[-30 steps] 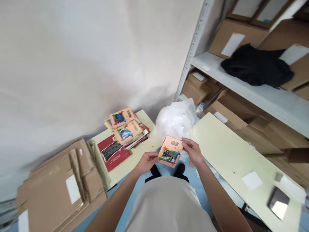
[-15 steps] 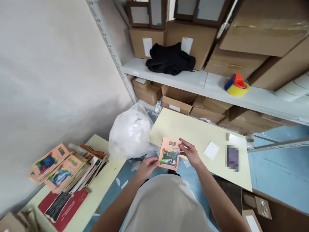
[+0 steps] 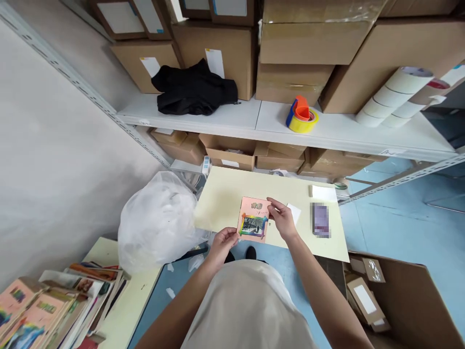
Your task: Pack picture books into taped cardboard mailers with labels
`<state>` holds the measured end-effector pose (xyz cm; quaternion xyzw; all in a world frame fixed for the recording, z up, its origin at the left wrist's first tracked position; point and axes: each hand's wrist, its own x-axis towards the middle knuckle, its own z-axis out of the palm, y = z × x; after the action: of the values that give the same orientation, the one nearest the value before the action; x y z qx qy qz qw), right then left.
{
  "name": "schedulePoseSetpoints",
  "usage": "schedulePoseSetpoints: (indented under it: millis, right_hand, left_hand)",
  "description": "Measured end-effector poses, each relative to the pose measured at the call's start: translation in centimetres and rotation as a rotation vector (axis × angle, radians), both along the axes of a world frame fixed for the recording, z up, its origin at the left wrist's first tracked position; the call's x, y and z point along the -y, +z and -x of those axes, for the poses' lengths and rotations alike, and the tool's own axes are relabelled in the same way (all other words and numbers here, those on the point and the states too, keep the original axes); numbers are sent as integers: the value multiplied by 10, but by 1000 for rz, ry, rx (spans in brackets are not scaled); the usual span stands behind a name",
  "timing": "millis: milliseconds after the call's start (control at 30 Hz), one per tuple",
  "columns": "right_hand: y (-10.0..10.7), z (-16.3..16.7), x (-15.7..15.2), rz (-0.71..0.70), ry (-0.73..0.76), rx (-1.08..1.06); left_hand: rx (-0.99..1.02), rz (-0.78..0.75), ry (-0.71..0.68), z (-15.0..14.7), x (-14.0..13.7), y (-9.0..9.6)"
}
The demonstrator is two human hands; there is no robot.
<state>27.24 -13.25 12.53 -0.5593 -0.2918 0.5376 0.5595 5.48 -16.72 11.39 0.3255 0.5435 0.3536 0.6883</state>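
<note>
I hold a small pink booklet [image 3: 253,218] with a rainbow-framed picture on its cover, just above the near edge of a pale yellow table [image 3: 225,194]. My left hand [image 3: 225,241] pinches its lower left corner. My right hand [image 3: 281,218] grips its right edge. Both hands are closed on it.
A phone [image 3: 321,219] and white slips [image 3: 324,193] lie on the table's right part. A full white plastic bag [image 3: 158,220] sits left. A pile of similar booklets [image 3: 47,310] lies bottom left. Shelves hold cardboard boxes [image 3: 308,34], black cloth [image 3: 192,89], a tape dispenser [image 3: 301,115]. An open carton [image 3: 395,295] stands right.
My view has swung right, from the booklet pile and wall toward the shelves and the yellow table. The pink booklet stays in both hands and now hovers over that table's near edge.
</note>
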Motion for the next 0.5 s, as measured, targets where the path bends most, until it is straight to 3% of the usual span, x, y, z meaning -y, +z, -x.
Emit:
schedulePoseSetpoints:
  millis: [200, 333, 500]
  right_hand:
    - [-8, -4, -14, 17, -27, -22]
    - [-13, -3, -24, -17, 30, -31]
    - [-10, -4, -30, -103, 67, 156]
  left_hand:
    - [-14, -10, -63, -6, -11, -3]
    - [43, 3, 33, -3, -24, -7]
    - [144, 65, 93, 1, -42, -7]
